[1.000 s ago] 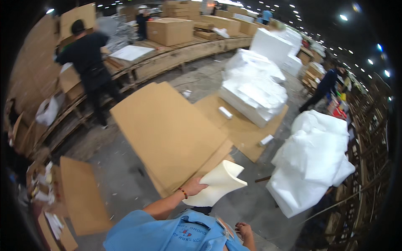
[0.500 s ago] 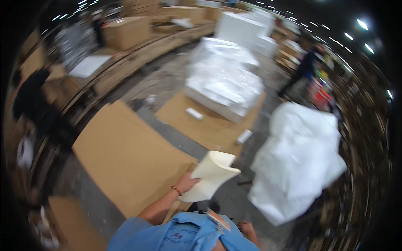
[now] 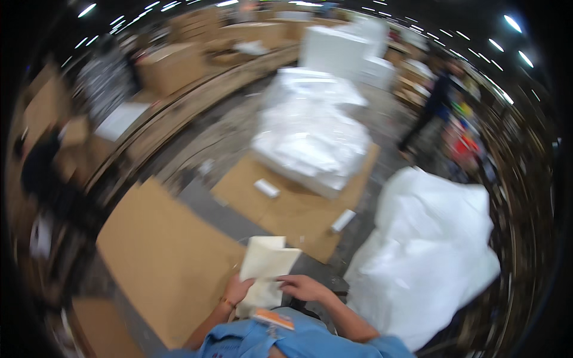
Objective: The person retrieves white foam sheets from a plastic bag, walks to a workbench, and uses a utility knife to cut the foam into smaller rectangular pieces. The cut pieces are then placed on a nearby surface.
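A cream, soft-looking foam sheet point(image 3: 260, 268), bent over on itself, is in front of my body. My left hand point(image 3: 239, 289) grips its left edge, fingers wrapped round it. From the other side my right hand point(image 3: 303, 287) meets the sheet's right edge, fingertips closed on it and the index finger lying across the face. Beneath and to the left lies a large brown cardboard sheet point(image 3: 161, 256). Ahead, a white plastic-wrapped bundle point(image 3: 313, 131) rests on another cardboard sheet point(image 3: 262, 209), with two small white blocks point(image 3: 267, 188) near it.
A big white wrapped bundle point(image 3: 424, 256) stands close on my right. Wooden rails point(image 3: 173, 95) with cardboard boxes point(image 3: 170, 68) run along the far left. One person in dark clothes point(image 3: 51, 173) bends at the left; another point(image 3: 433, 107) is at the far right. White blocks point(image 3: 334, 51) stand behind.
My left hand has brought the foam sheet leftward and nearer my body. My right hand has risen from beside my body to the sheet's right edge.
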{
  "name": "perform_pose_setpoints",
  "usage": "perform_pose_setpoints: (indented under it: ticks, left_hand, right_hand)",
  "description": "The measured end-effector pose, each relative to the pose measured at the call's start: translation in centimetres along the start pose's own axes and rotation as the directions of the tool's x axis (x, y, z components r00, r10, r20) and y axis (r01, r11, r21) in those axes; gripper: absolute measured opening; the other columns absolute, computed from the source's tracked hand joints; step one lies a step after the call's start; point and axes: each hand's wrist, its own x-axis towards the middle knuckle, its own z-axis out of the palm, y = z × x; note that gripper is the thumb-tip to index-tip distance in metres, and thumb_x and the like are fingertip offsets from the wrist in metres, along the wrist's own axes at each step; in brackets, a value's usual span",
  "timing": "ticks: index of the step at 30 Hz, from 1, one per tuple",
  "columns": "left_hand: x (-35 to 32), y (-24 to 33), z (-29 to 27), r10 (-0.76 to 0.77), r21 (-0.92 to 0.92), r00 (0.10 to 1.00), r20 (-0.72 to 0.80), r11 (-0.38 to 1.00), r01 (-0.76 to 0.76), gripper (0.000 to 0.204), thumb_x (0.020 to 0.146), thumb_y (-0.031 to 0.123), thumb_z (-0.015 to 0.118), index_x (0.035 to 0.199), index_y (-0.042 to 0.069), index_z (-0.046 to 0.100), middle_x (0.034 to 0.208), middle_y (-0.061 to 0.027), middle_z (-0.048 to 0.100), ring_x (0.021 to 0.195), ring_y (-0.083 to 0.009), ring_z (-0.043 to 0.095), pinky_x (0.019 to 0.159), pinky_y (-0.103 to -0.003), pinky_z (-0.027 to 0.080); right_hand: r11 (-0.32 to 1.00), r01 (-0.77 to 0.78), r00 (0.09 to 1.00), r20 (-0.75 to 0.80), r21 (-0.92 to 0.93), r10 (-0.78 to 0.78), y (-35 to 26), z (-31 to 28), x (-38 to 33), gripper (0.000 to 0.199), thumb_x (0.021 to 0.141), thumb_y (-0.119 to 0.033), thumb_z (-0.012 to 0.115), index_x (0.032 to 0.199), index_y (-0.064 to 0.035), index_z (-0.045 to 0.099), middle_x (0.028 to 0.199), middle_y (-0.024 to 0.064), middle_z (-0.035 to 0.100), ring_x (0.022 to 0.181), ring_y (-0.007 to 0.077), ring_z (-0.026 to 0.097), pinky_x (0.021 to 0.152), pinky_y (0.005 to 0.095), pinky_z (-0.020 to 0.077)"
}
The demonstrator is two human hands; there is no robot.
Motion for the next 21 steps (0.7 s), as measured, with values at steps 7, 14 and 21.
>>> perform_pose_setpoints:
  ticks: [7, 14, 21]
  left_hand:
    - [4.6, 7.0, 5.7, 0.131, -0.042, 0.991, 0.032, 0.991, -0.130, 0.026, 0.083, 0.005, 0.067, 0.108, -0.004, 0.063, 0.101, -0.0115, 0.069, 0.091, -0.0168, 0.065, 0.078, -0.030, 0.052]
    - [7.7, 10.4, 7.9, 0.068, 0.027, 0.989, 0.132, 0.997, -0.073, 0.027, 0.082, 0.004, 0.069, 0.107, -0.005, 0.062, 0.099, -0.0112, 0.069, 0.089, -0.0166, 0.065, 0.076, -0.029, 0.052]
    - [8.9, 10.2, 8.3, 0.018, 0.148, 0.990, 0.137, 0.988, -0.039, 0.032, 0.082, 0.010, 0.070, 0.108, -0.006, 0.062, 0.099, -0.0115, 0.069, 0.089, -0.0175, 0.065, 0.076, -0.031, 0.052]
  right_hand:
    - [0.967, 0.170, 0.984, 0.093, -0.191, -0.154, -2.7, -4.9, 3.2, 0.052, 0.089, -0.014, 0.049, 0.141, -0.0196, 0.045, 0.101, 0.0186, 0.065, 0.090, 0.0330, 0.063, 0.087, 0.0404, 0.0474]
    - [0.979, 0.123, 0.992, -0.021, -0.162, -0.128, -0.5, -8.0, 2.3, 0.064, 0.085, -0.009, 0.046, 0.146, -0.0251, 0.037, 0.094, 0.0211, 0.063, 0.086, 0.0349, 0.062, 0.084, 0.0419, 0.0471]
    - [0.990, 0.031, 0.999, -0.010, -0.136, -0.033, -0.4, -8.9, 1.9, 0.070, 0.084, -0.010, 0.046, 0.149, -0.0300, 0.031, 0.096, 0.0217, 0.063, 0.085, 0.0333, 0.062, 0.084, 0.0408, 0.0470]
